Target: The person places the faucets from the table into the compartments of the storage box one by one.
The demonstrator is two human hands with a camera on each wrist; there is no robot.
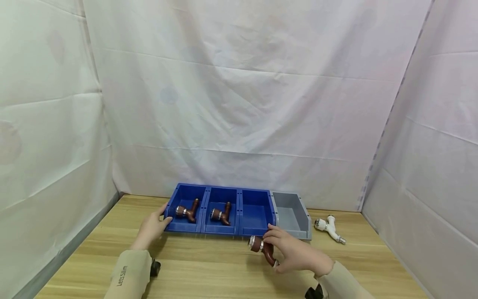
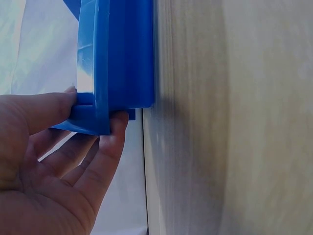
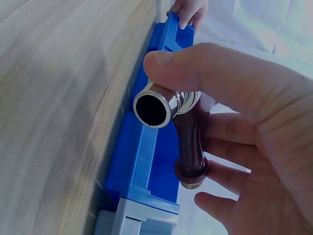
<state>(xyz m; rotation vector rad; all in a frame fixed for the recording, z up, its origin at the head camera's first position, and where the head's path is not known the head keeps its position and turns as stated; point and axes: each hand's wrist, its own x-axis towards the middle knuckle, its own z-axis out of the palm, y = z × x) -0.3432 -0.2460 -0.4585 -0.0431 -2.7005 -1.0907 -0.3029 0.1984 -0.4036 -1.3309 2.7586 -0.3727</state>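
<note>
My right hand point(image 1: 293, 251) holds a brown faucet point(image 1: 267, 250) just in front of the third blue bin point(image 1: 256, 214). In the right wrist view the thumb lies by the chrome-ringed end of this faucet point(image 3: 190, 142), and the fingers are behind its body. My left hand point(image 1: 151, 227) grips the front left corner of the leftmost blue bin point(image 1: 183, 227), thumb on the rim and fingers under it, as the left wrist view shows. A brown faucet point(image 1: 189, 211) lies in that leftmost bin. Another brown faucet point(image 1: 222, 214) lies in the second blue bin point(image 1: 218, 229).
A grey bin point(image 1: 291, 214) joins the right end of the blue row. Right of it, a white faucet point(image 1: 329, 227) lies on the wooden table point(image 1: 209, 270). White cloth point(image 1: 239, 104) hangs behind the bins and along both sides.
</note>
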